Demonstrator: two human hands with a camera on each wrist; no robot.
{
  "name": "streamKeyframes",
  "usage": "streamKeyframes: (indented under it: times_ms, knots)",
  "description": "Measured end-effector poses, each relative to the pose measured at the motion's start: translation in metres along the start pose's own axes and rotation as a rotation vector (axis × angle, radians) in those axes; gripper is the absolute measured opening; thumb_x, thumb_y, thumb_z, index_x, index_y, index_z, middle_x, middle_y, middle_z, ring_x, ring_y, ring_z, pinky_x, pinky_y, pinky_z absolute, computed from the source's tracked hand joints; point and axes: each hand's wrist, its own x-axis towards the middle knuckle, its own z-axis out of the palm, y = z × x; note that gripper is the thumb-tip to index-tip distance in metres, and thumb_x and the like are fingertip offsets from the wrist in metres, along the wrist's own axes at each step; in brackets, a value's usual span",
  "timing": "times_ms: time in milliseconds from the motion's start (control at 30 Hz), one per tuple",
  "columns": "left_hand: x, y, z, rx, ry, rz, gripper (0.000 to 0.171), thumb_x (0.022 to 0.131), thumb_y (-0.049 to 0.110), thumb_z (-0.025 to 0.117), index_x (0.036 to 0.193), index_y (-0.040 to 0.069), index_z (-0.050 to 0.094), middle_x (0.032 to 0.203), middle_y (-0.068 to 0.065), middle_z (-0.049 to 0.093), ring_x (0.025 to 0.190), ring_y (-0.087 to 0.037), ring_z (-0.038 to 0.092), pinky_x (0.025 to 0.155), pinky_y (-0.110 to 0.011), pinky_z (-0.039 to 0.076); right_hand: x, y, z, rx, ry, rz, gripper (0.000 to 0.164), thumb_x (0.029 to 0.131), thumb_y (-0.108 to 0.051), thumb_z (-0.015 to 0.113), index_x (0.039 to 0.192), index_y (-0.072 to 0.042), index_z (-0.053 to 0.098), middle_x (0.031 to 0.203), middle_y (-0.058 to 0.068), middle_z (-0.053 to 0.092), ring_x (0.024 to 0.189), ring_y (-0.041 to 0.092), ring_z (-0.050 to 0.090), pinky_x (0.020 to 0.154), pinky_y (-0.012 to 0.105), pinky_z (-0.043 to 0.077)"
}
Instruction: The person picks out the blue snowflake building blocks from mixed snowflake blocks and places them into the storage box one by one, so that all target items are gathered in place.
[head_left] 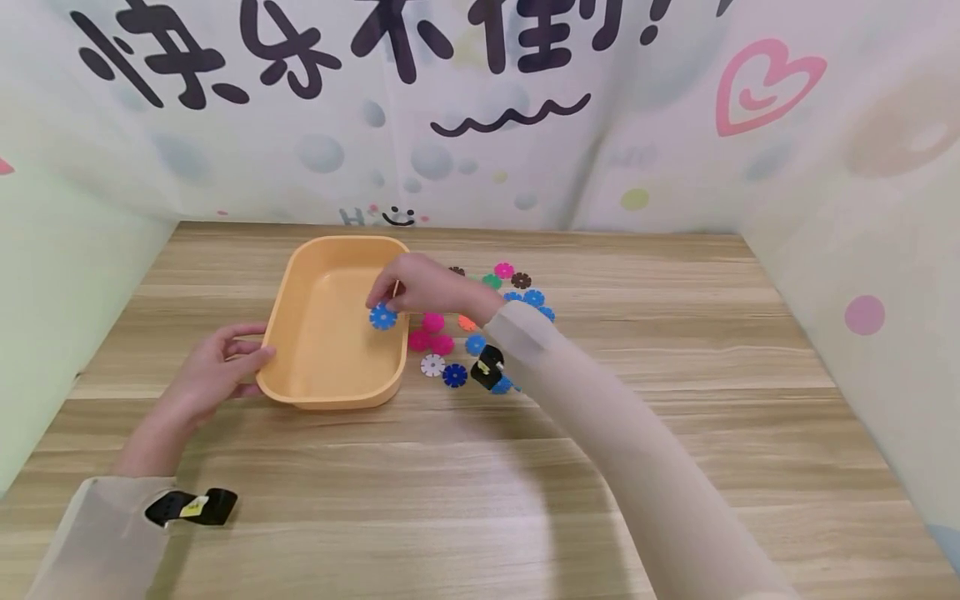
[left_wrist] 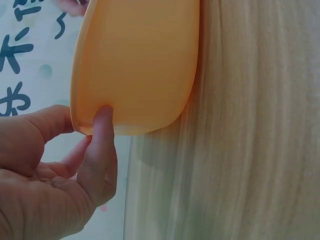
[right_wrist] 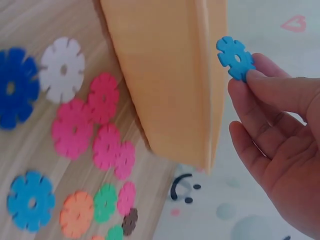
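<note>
My right hand [head_left: 420, 283] pinches a light blue snowflake disc [head_left: 382, 317] between thumb and fingertips, over the right side of an orange plastic bin [head_left: 330, 396]. In the right wrist view the notched blue disc [right_wrist: 235, 57] shows its centre hole, held by its edge. At the bin's left side, my left hand [head_left: 217, 367] grips the rim, its thumb on one side of the wall and fingers on the other. The left wrist view shows that grip at the bin's corner. Bare floor shows inside the bin in the head view.
Right of the bin, several snowflake discs lie loose on the wooden table [head_left: 450, 500]: pink discs [head_left: 432, 322], a white disc [head_left: 432, 365], a dark blue disc [head_left: 454, 375], and light blue ones partly hidden by my right arm. A printed cloth backdrop [head_left: 480, 167] stands behind.
</note>
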Motion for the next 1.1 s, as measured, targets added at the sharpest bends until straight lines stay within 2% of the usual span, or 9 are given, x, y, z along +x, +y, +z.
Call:
streamKeyframes:
  times_ms: [267, 667, 833, 1100]
  knots:
    - [0.0, 0.001, 0.001, 0.0, -0.003, -0.006, 0.058, 0.095, 0.02, 0.051, 0.136, -0.009, 0.024, 0.113, -0.024, 0.043, 0.076, -0.006, 0.06, 0.065, -0.029, 0.056, 0.031, -0.007, 0.009, 0.036, -0.092, 0.016, 0.019, 0.082, 0.007, 0.062, 0.097, 0.0, 0.07, 0.092, 0.005, 0.067, 0.082, 0.012, 0.057, 0.073, 0.015, 0.048]
    - [-0.001, 0.003, 0.0, 0.005, -0.002, -0.01, 0.059, 0.095, 0.022, 0.05, 0.137, -0.009, 0.022, 0.117, -0.028, 0.04, 0.076, -0.006, 0.06, 0.066, -0.03, 0.056, 0.068, -0.021, 0.023, 0.03, -0.257, 0.125, 0.024, 0.079, 0.012, 0.058, 0.093, -0.001, 0.072, 0.089, 0.004, 0.068, 0.072, 0.01, 0.055, 0.065, 0.019, 0.05]
    - [0.0, 0.0, -0.002, 0.0, -0.001, -0.001, 0.058, 0.095, 0.021, 0.05, 0.136, -0.009, 0.023, 0.115, -0.027, 0.041, 0.076, -0.006, 0.06, 0.065, -0.03, 0.056, 0.078, -0.022, 0.032, 0.081, -0.282, 0.168, 0.025, 0.079, 0.013, 0.055, 0.095, 0.002, 0.071, 0.09, 0.007, 0.067, 0.068, 0.009, 0.055, 0.064, 0.019, 0.05]
    - [0.002, -0.001, -0.002, -0.008, -0.005, 0.001, 0.057, 0.095, 0.021, 0.051, 0.136, -0.009, 0.024, 0.112, -0.024, 0.043, 0.077, -0.006, 0.06, 0.065, -0.03, 0.056, 0.09, -0.028, 0.041, 0.148, -0.289, 0.216, 0.017, 0.082, 0.009, 0.06, 0.095, 0.004, 0.07, 0.088, 0.007, 0.067, 0.067, 0.01, 0.057, 0.065, 0.018, 0.051]
